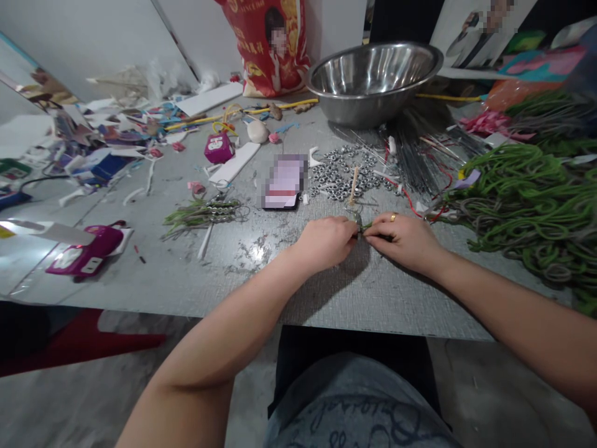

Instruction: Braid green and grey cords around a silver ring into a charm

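Note:
Close together over the table (261, 280), my left hand (329, 239) and my right hand (405, 241) meet at a short green cord (366, 228). The fingertips of both are pinched on it, and a ring shows on a finger of the right. Something small and dark with thin wire sits at the left fingertips, too small to make out. Just beyond the hands a thin wooden stick (354, 183) stands up among many small silver metal rings (333, 177). A finished-looking bunch of green and grey cords (200, 214) with metal rings lies to the left.
A big pile of green and grey cords (522, 205) covers the right side. Behind the rings stand a steel bowl (364, 106) and a red bag (261, 56). A phone (283, 183) lies at centre, purple devices (88, 252) at left, dark thin strips (417, 155) by the bowl.

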`<action>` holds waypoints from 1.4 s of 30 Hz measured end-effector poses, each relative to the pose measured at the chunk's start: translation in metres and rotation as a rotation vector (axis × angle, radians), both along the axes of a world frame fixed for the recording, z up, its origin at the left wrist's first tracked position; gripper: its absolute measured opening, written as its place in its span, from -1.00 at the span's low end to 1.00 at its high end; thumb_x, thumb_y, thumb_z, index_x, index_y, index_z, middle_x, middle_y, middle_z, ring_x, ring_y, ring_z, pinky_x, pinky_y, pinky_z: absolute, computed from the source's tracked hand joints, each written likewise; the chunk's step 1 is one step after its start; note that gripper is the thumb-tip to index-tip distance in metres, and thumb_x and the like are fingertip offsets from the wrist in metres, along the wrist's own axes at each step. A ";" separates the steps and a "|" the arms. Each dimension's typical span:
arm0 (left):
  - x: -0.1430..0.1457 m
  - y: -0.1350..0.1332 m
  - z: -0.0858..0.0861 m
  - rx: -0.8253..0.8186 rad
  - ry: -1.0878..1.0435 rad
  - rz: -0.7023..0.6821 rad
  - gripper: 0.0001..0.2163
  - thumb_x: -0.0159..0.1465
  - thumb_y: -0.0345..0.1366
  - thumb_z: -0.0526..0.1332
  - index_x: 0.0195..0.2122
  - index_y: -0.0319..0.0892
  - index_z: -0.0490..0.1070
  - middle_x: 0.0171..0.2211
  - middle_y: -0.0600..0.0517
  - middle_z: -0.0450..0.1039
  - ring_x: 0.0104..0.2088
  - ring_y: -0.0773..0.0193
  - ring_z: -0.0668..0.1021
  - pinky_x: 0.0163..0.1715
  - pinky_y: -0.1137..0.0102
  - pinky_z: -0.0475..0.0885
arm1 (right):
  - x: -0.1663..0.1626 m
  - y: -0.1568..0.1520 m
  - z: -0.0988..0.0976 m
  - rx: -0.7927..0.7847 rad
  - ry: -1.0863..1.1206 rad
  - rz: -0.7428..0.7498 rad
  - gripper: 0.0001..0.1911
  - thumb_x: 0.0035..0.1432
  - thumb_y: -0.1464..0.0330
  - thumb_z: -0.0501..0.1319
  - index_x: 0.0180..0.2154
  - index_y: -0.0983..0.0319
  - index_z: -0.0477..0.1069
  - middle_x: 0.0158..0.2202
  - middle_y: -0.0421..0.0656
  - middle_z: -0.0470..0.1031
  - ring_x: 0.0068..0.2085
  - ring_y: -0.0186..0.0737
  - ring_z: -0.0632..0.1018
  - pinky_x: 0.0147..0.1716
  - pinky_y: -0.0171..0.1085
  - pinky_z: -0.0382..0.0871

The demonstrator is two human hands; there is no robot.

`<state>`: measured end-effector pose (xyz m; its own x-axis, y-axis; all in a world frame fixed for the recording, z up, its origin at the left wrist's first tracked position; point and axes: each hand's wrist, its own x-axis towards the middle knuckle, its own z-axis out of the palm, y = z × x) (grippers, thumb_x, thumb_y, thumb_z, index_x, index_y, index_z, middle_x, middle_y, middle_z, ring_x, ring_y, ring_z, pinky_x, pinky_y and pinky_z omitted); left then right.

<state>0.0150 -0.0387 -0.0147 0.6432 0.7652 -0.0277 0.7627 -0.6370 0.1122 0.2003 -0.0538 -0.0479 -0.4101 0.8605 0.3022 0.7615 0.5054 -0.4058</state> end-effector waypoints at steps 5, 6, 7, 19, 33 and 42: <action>0.000 0.000 0.000 -0.019 -0.016 0.000 -0.84 0.24 -0.34 0.09 -0.23 -0.16 0.43 -0.30 0.01 0.50 -0.27 0.20 0.54 -0.43 0.43 0.34 | 0.001 0.001 0.002 -0.024 -0.001 0.046 -0.80 0.12 0.35 0.14 -0.36 0.17 0.55 -0.33 -0.17 0.56 -0.30 -0.22 0.54 -0.37 -0.27 0.30; 0.000 0.000 0.001 -0.025 -0.018 0.001 -0.84 0.24 -0.34 0.09 -0.23 -0.16 0.43 -0.29 0.01 0.50 -0.27 0.20 0.54 -0.43 0.43 0.35 | 0.002 0.001 0.002 -0.020 -0.006 0.048 -0.80 0.13 0.35 0.14 -0.36 0.17 0.55 -0.34 -0.17 0.57 -0.30 -0.21 0.54 -0.37 -0.27 0.30; 0.000 0.000 0.001 -0.029 -0.019 0.002 -0.84 0.23 -0.34 0.09 -0.23 -0.15 0.43 -0.29 0.01 0.50 -0.27 0.20 0.53 -0.42 0.43 0.35 | 0.002 0.002 0.002 -0.015 -0.013 0.048 -0.80 0.13 0.35 0.14 -0.35 0.17 0.55 -0.34 -0.17 0.57 -0.29 -0.21 0.54 -0.37 -0.26 0.31; 0.000 0.000 0.001 -0.022 0.003 0.010 -0.82 0.25 -0.36 0.06 -0.25 -0.14 0.46 -0.28 0.02 0.51 -0.28 0.22 0.54 -0.43 0.44 0.35 | -0.001 0.004 -0.003 0.084 -0.041 0.037 -0.81 0.15 0.35 0.16 -0.34 0.17 0.57 -0.38 -0.16 0.57 -0.32 -0.22 0.53 -0.36 -0.26 0.31; 0.004 -0.001 -0.005 0.073 0.032 0.018 -0.78 0.28 -0.31 0.02 -0.28 -0.15 0.47 -0.38 0.00 0.51 -0.40 0.22 0.54 -0.57 0.44 0.23 | -0.001 0.004 -0.001 0.071 -0.073 0.053 -0.79 0.16 0.36 0.14 -0.29 0.19 0.57 -0.36 -0.14 0.57 -0.33 -0.19 0.54 -0.37 -0.24 0.31; 0.004 -0.003 0.002 0.005 0.056 0.035 -0.77 0.27 -0.31 0.02 -0.19 -0.14 0.46 -0.36 -0.01 0.49 -0.37 0.20 0.53 -0.50 0.44 0.27 | -0.002 0.002 -0.002 0.057 -0.030 0.041 -0.80 0.12 0.33 0.18 -0.25 0.20 0.53 -0.30 -0.11 0.56 -0.28 -0.15 0.53 -0.30 -0.21 0.33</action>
<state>0.0194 -0.0416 -0.0128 0.6134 0.7876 -0.0585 0.7896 -0.6101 0.0658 0.1980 -0.0518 -0.0496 -0.4542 0.8244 0.3377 0.7510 0.5582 -0.3528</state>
